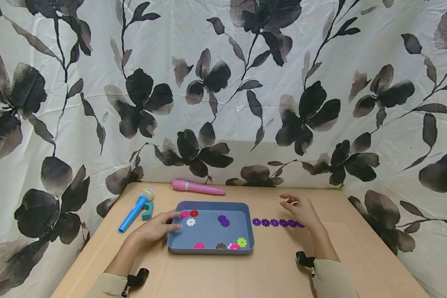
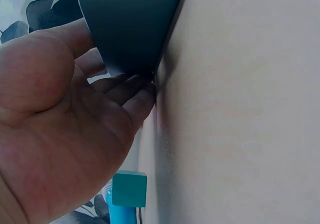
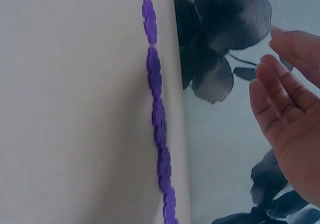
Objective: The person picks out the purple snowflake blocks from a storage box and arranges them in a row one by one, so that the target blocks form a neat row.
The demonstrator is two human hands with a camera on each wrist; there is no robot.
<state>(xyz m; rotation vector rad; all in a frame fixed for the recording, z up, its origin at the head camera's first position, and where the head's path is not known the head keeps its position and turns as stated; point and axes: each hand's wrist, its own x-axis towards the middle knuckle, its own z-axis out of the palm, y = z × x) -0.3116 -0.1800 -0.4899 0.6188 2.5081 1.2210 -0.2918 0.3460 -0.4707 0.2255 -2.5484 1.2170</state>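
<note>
My left hand (image 1: 154,227) holds the left side of a shallow blue-grey tray (image 1: 210,251), its thumb and index finger over the rim. In the left wrist view, other fingers of that hand (image 2: 65,108) lie against the outside of the tray wall (image 2: 132,28). Inside the tray are flower-shaped plastic discs: red (image 1: 194,213), white (image 1: 191,222), lime green (image 1: 241,242), purple (image 1: 224,221), pink and brown. My right hand (image 1: 299,209), fingers loosely bent and holding nothing, hovers over the far end of a row of purple flower discs (image 1: 274,222) running rightward from the tray.
A blue toy microphone (image 1: 132,214) lies left of the tray, beside a small teal block (image 1: 147,211). Behind the tray lies a pink microphone (image 1: 199,187). A floral curtain (image 1: 260,103) hangs behind the tan table (image 1: 223,273).
</note>
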